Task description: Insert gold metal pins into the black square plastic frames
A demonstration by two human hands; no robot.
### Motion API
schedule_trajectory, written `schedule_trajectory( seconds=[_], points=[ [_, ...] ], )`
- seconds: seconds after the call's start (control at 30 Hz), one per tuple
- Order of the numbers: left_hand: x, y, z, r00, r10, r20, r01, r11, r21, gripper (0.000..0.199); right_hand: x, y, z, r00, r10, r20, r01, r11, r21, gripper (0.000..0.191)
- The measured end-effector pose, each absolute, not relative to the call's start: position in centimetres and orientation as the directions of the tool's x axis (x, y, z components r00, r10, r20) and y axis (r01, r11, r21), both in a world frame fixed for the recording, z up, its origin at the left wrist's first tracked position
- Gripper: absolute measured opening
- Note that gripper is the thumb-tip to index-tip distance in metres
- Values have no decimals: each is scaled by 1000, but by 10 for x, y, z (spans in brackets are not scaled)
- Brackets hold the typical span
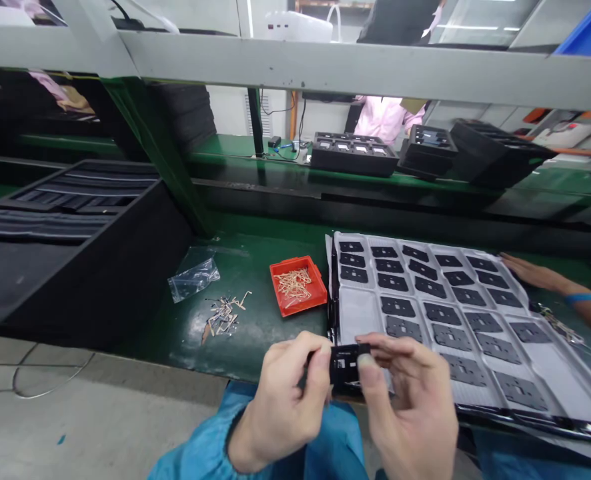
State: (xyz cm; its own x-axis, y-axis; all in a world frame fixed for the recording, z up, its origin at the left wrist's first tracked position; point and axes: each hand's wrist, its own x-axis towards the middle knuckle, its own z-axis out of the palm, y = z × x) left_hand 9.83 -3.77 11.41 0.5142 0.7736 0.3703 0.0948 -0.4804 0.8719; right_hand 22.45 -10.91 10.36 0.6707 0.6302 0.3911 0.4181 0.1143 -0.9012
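Note:
Between my two hands, above the bench's front edge, is a small flat black plastic part [345,363] with light rectangular patches on its face. My left hand [293,393] pinches its left end between thumb and fingers. On the other end, my right hand [408,400] grips with thumb and fingertips. Just beyond stands a red bin [299,285] of thin cream-coloured strips. A white compartment tray [358,313] to the right holds several flat black plates [450,337] like the part in my hands.
Loose strips [225,315] lie in a pile beside a clear plastic bag [194,279]. A large black box [90,267] stands left. At right, a co-worker's hand [535,273] touches the tray's far edge. Black trays [353,155] sit behind, below a grey beam [325,63].

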Motion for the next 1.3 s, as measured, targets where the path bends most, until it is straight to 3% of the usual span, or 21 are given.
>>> schedule_trajectory(
  seconds=[0.13,0.23,0.3,0.4,0.47,0.57,0.7,0.83,1.0,1.3],
  points=[
    [106,-42,112,438,797,415,153,-521,840,23,218,-103,106,732,576,364,322,177,-930,27],
    [112,-49,109,377,862,340,128,-412,902,31,217,-108,107,758,587,284,253,136,-958,19],
    [115,-54,108,351,899,263,103,-316,943,34,219,-113,106,743,574,345,330,135,-934,18],
    [113,-60,109,352,907,230,118,-287,951,33,224,-122,104,618,554,558,578,160,-800,14],
    [108,-62,112,393,868,304,162,-390,906,27,227,-126,105,507,584,634,697,155,-701,15],
    [100,-61,121,451,742,495,192,-623,759,19,231,-130,109,430,619,657,746,166,-645,17],
    [93,-59,131,449,571,687,170,-810,561,17,232,-130,113,454,654,605,646,226,-729,12],
    [86,-57,130,437,421,795,31,-890,455,21,228,-127,109,453,664,596,482,380,-789,18],
    [69,-53,126,384,331,862,2,-934,357,18,229,-124,100,366,476,800,540,592,-599,25],
    [62,-52,133,388,316,866,-12,-938,347,11,240,-119,114,100,305,947,750,602,-274,19]
  ],
)
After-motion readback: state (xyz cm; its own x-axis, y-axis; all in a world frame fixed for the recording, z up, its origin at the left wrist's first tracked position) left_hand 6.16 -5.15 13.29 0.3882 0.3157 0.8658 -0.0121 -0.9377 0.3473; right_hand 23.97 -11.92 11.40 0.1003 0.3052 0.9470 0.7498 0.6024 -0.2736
